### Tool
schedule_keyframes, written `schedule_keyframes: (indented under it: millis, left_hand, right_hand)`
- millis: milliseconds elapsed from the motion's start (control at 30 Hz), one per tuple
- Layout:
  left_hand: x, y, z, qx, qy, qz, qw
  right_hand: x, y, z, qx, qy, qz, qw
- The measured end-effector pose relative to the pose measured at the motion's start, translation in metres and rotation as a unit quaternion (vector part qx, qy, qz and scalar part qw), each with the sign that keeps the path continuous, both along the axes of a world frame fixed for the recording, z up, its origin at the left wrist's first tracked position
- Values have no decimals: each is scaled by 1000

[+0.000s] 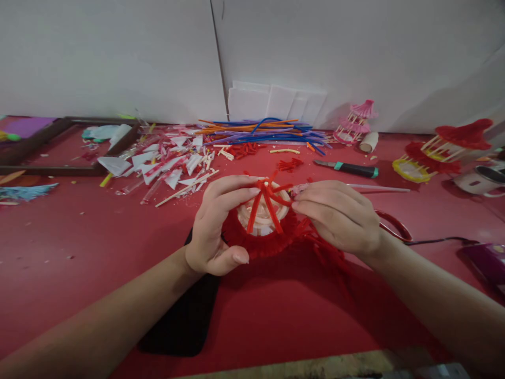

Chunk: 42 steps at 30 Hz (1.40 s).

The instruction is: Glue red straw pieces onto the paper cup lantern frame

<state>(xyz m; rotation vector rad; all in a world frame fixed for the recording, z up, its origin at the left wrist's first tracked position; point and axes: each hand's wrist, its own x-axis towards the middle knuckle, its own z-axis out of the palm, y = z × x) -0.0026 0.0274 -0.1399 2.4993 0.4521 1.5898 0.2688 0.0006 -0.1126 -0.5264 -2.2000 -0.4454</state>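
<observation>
A small round craft model (pixel 263 210) sits in front of me, with a pale ring frame, a fuzzy dark red skirt and red pipe-cleaner strips meeting at its top. My left hand (pixel 221 226) curves round its left side, fingertips on the strips near the peak and thumb apart by the skirt. My right hand (pixel 341 216) is closed in a pinch at the end of a red pipe-cleaner strip (pixel 281 199) on the right side. Loose red pipe cleaners (pixel 323 250) lie beneath that hand.
A black phone-like slab (pixel 177 321) lies under my left forearm. Behind are a utility knife (pixel 347 168), blue and orange pipe cleaners (pixel 260 131), and scraps (pixel 169 163). At right stand a red tiered model (pixel 461 139), a mug (pixel 479 181) and a pink model (pixel 355 123). Red-handled scissors (pixel 396 225) lie near my right wrist.
</observation>
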Motion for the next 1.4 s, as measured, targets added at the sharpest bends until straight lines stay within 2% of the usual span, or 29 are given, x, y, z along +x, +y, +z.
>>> schedule_keyframes:
  millis: [400, 833, 967, 1167, 1400]
  left_hand:
    - [0, 0, 0, 1, 1, 0, 1000]
    - [0, -2, 1, -8, 5, 6, 1000]
    - [0, -2, 0, -11, 4, 6, 1000]
    - [0, -2, -1, -21, 1, 0, 1000]
    - [0, -3, 0, -12, 6, 5, 1000]
  right_hand:
    - [-3, 0, -3, -3, 14, -2, 1000]
    - [-8, 0, 4, -80, 53, 18, 995]
    - [-8, -2, 16, -120, 63, 23, 990]
    - [-22, -5, 47, -157, 71, -44, 984]
    - [-42, -1, 49, -176, 68, -68, 980]
